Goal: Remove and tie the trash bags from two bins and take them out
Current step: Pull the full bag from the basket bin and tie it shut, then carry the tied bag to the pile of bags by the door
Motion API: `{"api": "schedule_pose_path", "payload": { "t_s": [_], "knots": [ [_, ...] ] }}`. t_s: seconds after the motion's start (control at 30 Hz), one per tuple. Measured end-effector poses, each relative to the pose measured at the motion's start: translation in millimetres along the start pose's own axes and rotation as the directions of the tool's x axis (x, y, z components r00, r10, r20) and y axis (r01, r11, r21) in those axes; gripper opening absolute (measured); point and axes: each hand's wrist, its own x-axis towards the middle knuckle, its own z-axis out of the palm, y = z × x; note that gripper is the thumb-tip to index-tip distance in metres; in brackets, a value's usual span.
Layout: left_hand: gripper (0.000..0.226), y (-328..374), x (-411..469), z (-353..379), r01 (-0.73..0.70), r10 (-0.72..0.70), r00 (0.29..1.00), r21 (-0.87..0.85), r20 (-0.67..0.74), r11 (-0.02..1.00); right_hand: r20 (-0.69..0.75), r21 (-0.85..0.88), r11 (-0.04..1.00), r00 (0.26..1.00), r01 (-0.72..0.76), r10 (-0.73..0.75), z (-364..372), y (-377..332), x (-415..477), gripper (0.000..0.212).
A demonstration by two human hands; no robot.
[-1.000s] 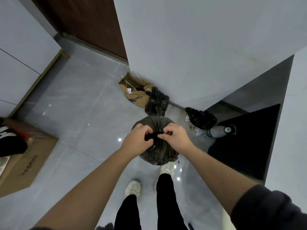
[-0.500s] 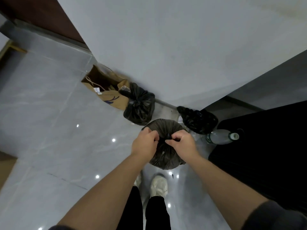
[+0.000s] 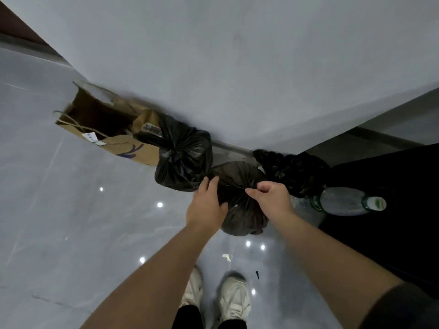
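A dark, full trash bag [image 3: 237, 174] with a gathered top hangs low over the grey floor, in front of my feet. My right hand [image 3: 273, 200] pinches the gathered plastic at the bag's top with curled fingers. My left hand [image 3: 206, 205] lies against the bag's left side, fingers fairly straight and thumb pressed to the plastic. A second black trash bag [image 3: 185, 157], tied, sits on the floor against the wall, touching the held bag on its left. A third crumpled black bag [image 3: 292, 172] lies to the right.
A brown paper bag [image 3: 123, 148] lies open on its side by the wall, left of the tied bag. A clear plastic bottle [image 3: 344, 201] lies at the right on the edge of a black mat [image 3: 392, 210]. The grey wall [image 3: 237, 67] stands close ahead.
I have stepped closer to the wall and the bags there. The held bag has come down beside the tied bag. My left hand's fingers have straightened from their grip on the bag's top.
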Motion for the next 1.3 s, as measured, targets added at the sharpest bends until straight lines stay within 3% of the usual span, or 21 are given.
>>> {"api": "schedule_pose_path", "payload": {
  "t_s": [0.13, 0.2, 0.33, 0.43, 0.5, 0.6, 0.73, 0.87, 1.07, 1.3],
  "knots": [
    [0.09, -8, 27, 11, 0.066, -0.061, 0.994, -0.053, 0.087, 0.996, -0.092, 0.067, 0.997, 0.994, -0.045, 0.051, 14, -2, 38, 0.04],
    [0.096, -9, 41, 19, 0.178, -0.164, 0.981, -0.148, 0.099, 0.973, -0.168, 0.131, 0.99, 0.983, -0.051, 0.072, 22, -2, 58, 0.037],
    [0.1, -7, 62, 37, 0.469, -0.384, 0.883, -0.468, 0.271, 0.749, -0.217, 0.178, 0.982, 0.97, -0.07, 0.109, 38, 8, 87, 0.024],
    [0.089, -2, 72, 48, 0.583, -0.383, 0.812, -0.586, 0.441, 0.563, -0.213, 0.2, 0.975, 0.967, -0.097, 0.14, 51, 21, 95, 0.03],
    [0.084, 1, 81, 56, 0.581, -0.335, 0.813, -0.619, 0.476, 0.529, -0.224, 0.232, 0.968, 0.964, -0.092, 0.145, 58, 26, 96, 0.038],
    [0.076, 3, 93, 61, 0.516, -0.3, 0.857, -0.685, 0.419, 0.514, -0.262, 0.307, 0.951, 0.957, -0.039, 0.124, 64, 27, 96, 0.041],
    [0.076, -9, 93, 67, 0.466, -0.264, 0.884, -0.69, 0.385, 0.554, -0.243, 0.242, 0.97, 0.968, -0.006, 0.067, 68, 40, 99, 0.04],
    [0.077, -22, 90, 71, 0.438, -0.235, 0.897, -0.674, 0.375, 0.595, -0.196, 0.157, 0.987, 0.978, -0.035, 0.066, 68, 54, 104, 0.019],
    [0.075, -19, 69, 47, 0.35, -0.195, 0.935, -0.688, 0.295, 0.635, -0.138, 0.104, 0.992, 0.987, -0.073, 0.087, 48, 49, 78, 0.06],
    [0.076, -10, 11, -16, 0.247, -0.18, 0.968, -0.515, 0.177, 0.821, -0.053, 0.163, 0.982, 0.993, -0.096, 0.105, 31, 12, 14, 0.059]
  ]
}}
